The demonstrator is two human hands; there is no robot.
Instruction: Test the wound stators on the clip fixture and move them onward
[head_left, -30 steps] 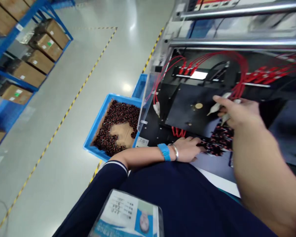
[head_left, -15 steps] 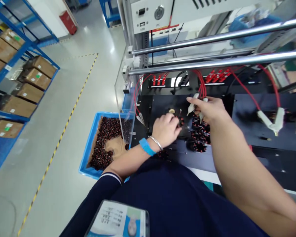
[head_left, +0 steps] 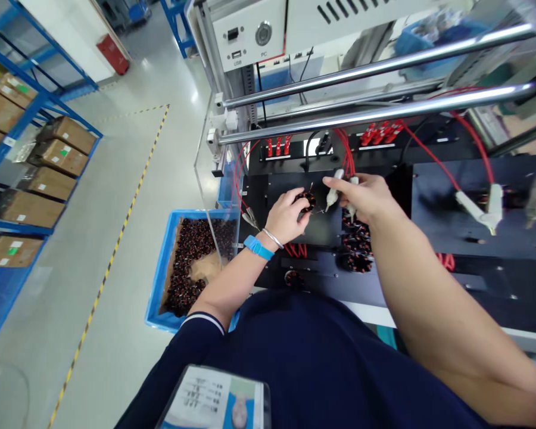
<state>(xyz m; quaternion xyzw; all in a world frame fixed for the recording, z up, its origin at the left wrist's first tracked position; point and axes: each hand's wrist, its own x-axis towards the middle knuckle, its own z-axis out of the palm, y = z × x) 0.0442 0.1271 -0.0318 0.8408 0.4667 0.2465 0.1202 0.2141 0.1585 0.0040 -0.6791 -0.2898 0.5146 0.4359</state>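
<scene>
My left hand grips a black ring-shaped stator with copper windings, over a black plate on the bench machine. Thin wire ends stick out from the stator. Just to the right, my right hand is closed on white test clips with red leads running up behind. One clip's tip points down close to the stator's wire ends; whether they touch I cannot tell. Below my right hand lies a group of similar stators, partly covered by the hand. A single stator lies near the front edge.
A blue bin full of stators stands at the left, beyond a clear guard panel. Two metal rods cross above the bench. Another pair of white clips rests on the right-hand plate. Shelves with cartons stand far left.
My left hand has lifted a little away from the plate's front and now shows the stator between its fingers. My right hand keeps the clips. The view has shifted slightly.
</scene>
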